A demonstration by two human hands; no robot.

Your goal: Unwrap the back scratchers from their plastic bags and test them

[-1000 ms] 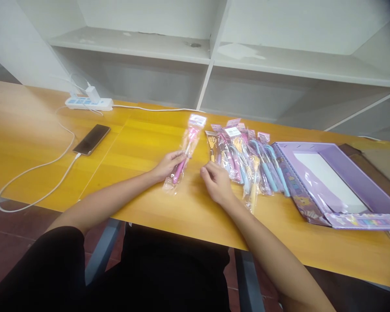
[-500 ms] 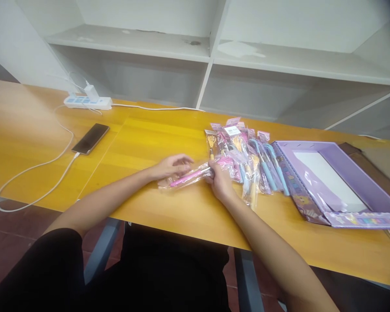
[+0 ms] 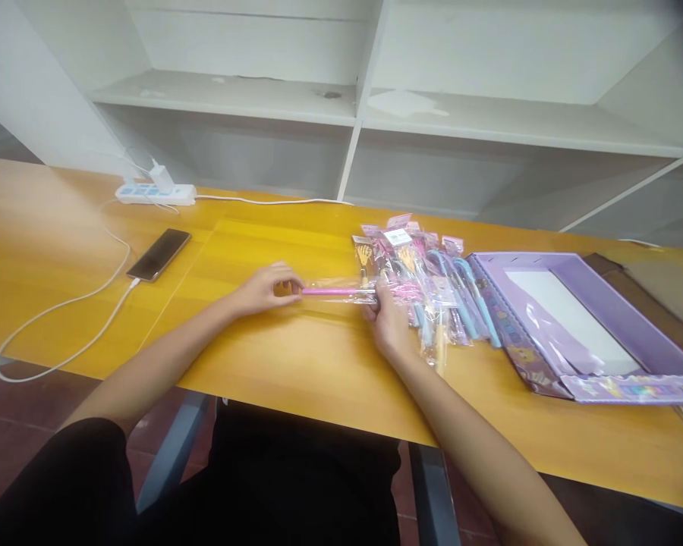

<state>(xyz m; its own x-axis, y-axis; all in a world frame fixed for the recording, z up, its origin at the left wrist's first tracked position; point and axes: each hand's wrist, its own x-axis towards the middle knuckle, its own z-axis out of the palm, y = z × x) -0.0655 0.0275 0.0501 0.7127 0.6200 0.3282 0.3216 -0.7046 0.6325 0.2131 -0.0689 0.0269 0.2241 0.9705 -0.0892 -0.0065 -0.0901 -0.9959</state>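
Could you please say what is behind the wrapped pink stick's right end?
Behind the right end of the wrapped pink stick lies a pile of wrapped sticks, some blue. The right hand and that end hide part of it.

White label on packets, purple box: print too blurred to read.

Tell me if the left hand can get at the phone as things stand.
Probably yes: no object shows between the left hand and the phone, though it would likely have to let go of the wrapped pink stick.
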